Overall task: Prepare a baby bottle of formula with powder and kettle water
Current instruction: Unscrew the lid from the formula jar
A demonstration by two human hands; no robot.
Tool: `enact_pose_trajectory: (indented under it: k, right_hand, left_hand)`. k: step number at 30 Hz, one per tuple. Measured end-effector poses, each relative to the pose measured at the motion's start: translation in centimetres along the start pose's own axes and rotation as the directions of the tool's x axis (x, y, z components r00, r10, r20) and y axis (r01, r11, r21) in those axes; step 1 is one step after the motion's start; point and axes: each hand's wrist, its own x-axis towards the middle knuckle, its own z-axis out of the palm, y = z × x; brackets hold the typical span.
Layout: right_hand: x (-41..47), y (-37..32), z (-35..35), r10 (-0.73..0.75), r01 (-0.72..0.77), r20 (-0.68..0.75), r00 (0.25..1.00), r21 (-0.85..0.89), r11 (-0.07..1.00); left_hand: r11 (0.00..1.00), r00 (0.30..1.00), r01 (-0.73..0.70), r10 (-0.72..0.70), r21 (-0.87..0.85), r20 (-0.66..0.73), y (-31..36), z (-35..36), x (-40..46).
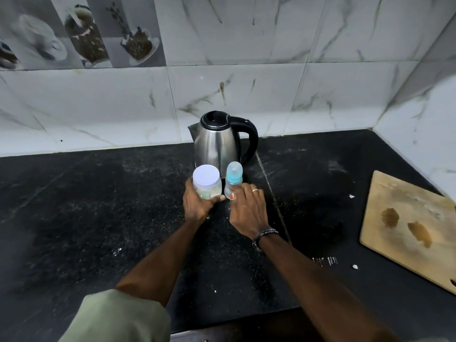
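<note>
Counter [98, 218] is black stone and fills the lower frame, with a wooden board [407, 223] at the right edge. Kettle [217, 141] sits centre frame against the tiles, lid on. Just in front of it, left hand [197, 203] has its grip curled round the powder jar [206, 182], and right hand [246, 208] pinches the capped baby bottle [233, 180]. Looks like the setup step; next move probably means uncapping both.

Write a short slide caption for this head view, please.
Left hand grips powder jar, right hand holds baby bottle before kettle.
</note>
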Motion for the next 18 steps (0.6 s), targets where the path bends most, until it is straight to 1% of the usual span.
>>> enact_pose_trajectory:
  k: [4,7,10,13,15,18]
  right_hand:
    - [-0.2,0.4,0.1,0.02,-0.02,0.011,1.0,0.052,0.998]
    - [0.0,0.5,0.2,0.065,-0.066,0.006,0.998,0.102,0.993]
    - [0.3,0.0,-0.2,0.132,-0.132,0.019,0.991,0.255,0.958]
    - [0.8,-1.0,-1.4,0.185,-0.2,0.078,0.98,0.425,0.883]
    - [1.0,-2.0,-2.6,0.171,-0.199,0.102,0.98,0.467,0.862]
    - [0.8,-3.3,-4.8,0.116,-0.18,0.163,0.98,0.463,0.868]
  left_hand:
    - [0.999,0.998,-0.042,0.042,0.003,-0.047,-0.2,0.1,-0.1]
    - [0.997,0.994,-0.074,0.074,-0.004,-0.076,-0.2,-0.4,-1.0]
    - [0.991,0.988,-0.134,0.131,-0.028,-0.076,0.0,-1.3,-3.1]
    - [0.984,0.984,-0.173,0.172,-0.03,-0.045,0.3,-2.3,-5.8]
    - [0.985,0.985,-0.171,0.17,-0.037,-0.032,0.6,-3.0,-7.8]
    - [0.982,0.982,-0.185,0.183,-0.04,-0.051,1.2,-3.7,-10.5]
